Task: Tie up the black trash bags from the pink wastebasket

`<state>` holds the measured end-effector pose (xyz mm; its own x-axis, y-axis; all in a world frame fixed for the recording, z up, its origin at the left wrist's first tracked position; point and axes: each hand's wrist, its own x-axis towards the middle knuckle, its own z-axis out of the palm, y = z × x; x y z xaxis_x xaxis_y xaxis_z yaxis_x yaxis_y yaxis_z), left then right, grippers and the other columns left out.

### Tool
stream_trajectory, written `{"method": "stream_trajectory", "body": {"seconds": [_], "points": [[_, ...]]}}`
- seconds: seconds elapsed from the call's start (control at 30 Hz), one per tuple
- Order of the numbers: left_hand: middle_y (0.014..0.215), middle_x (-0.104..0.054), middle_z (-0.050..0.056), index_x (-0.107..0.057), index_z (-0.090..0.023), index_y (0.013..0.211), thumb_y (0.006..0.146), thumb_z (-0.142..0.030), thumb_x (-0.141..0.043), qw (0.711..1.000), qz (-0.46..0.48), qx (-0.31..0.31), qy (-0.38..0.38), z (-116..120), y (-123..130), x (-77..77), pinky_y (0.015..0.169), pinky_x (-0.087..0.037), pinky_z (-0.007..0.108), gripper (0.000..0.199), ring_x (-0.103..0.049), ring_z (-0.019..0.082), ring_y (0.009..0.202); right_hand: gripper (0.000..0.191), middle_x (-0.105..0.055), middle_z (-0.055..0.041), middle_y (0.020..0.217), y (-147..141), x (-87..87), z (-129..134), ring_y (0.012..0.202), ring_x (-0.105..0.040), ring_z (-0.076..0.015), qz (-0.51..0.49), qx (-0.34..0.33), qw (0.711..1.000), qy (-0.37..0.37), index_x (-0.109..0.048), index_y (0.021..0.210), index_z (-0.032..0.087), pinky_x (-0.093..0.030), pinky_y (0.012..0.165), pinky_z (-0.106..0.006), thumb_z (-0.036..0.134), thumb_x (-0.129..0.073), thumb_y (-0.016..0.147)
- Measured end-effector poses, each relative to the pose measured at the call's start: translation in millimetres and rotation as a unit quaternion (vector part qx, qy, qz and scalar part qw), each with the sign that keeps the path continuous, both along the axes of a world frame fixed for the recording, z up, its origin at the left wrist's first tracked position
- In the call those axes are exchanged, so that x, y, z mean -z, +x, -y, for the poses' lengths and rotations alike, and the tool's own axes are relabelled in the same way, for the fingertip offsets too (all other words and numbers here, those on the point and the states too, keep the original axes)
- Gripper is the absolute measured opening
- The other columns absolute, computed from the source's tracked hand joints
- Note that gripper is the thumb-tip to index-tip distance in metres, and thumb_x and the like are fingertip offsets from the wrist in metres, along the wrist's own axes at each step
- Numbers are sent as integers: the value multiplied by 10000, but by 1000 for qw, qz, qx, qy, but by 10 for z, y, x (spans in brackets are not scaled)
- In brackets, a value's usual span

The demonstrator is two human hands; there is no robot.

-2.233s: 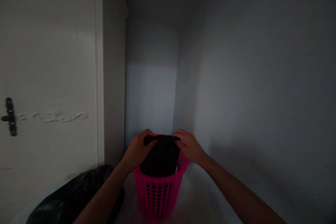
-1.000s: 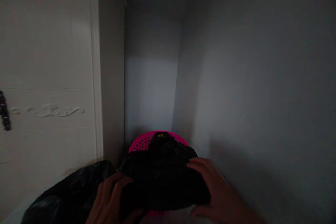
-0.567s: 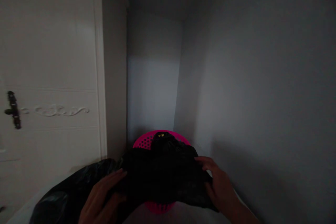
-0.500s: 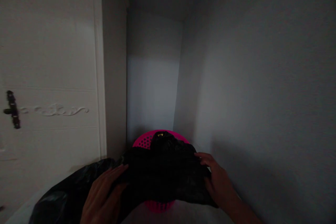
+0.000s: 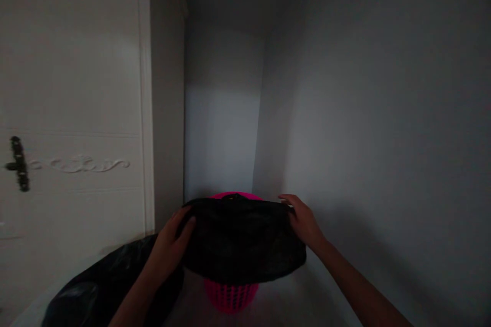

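A folded black cloth (image 5: 245, 240) stretches between my two hands, in front of and partly over a pink perforated plastic basket (image 5: 232, 296). It is too dark to tell what kind of cloth it is. My left hand (image 5: 174, 242) is closed on its left end, thumb on the near side. At the right end, my right hand (image 5: 305, 222) grips the cloth, its index finger stretched out along the top. Most of the basket, including its contents, is hidden behind the cloth; only its back rim and lower wall show.
A shiny black plastic bag (image 5: 103, 276) lies at the lower left, beside my left forearm. Behind it stands a white wardrobe door (image 5: 76, 87) with a dark handle (image 5: 20, 164). Grey walls (image 5: 364, 112) meet in the corner behind the basket, and the right one runs close alongside.
Both hands have risen and moved forward with the cloth. The cloth now hangs as a neater folded band, covering more of the basket's rim and exposing more of its lower wall.
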<state>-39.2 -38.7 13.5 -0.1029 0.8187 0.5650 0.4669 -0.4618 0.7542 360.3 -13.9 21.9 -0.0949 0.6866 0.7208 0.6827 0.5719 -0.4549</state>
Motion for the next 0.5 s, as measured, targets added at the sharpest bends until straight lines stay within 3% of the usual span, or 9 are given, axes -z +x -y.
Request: {"method": "stream_trajectory", "body": {"seconds": [0.13, 0.3, 0.4, 0.5], "points": [[1355, -749, 94, -729, -237, 1219, 838, -528, -698, 975, 172, 56, -132, -279, 80, -41, 1177, -468, 459, 480, -631, 302, 1352, 518, -769, -96, 1232, -56, 99, -336, 1155, -728, -246, -176, -85, 974, -118, -666, 1228, 218, -528, 1076, -483, 147, -531, 733], [1094, -828, 106, -723, -218, 1145, 895, -502, -661, 953, 235, 57, -181, -532, 168, 36, 930, -625, 417, 384, -773, 283, 1088, 554, -817, -72, 1053, -274, 205, -518, 875, -766, -251, -334, -159, 899, -233, -685, 1201, 210, -603, 766, -384, 253, -651, 650], [917, -832, 93, -702, -205, 1145, 945, -470, -584, 934, 274, 84, -212, -609, 195, 72, 781, -653, 410, 352, -810, 267, 862, 529, -818, -64, 934, -393, 257, -623, 765, -755, -248, -352, -152, 894, -232, -694, 1169, 199, -595, 691, -376, 313, -677, 653], [878, -830, 88, -716, -204, 1061, 923, -440, -599, 920, 297, 125, -224, -647, 222, 108, 730, -653, 400, 298, -808, 272, 830, 365, -791, -65, 776, -499, 311, -738, 704, -747, -261, -337, -144, 902, -227, -735, 1015, 194, -604, 684, -402, 415, -681, 729]]}}
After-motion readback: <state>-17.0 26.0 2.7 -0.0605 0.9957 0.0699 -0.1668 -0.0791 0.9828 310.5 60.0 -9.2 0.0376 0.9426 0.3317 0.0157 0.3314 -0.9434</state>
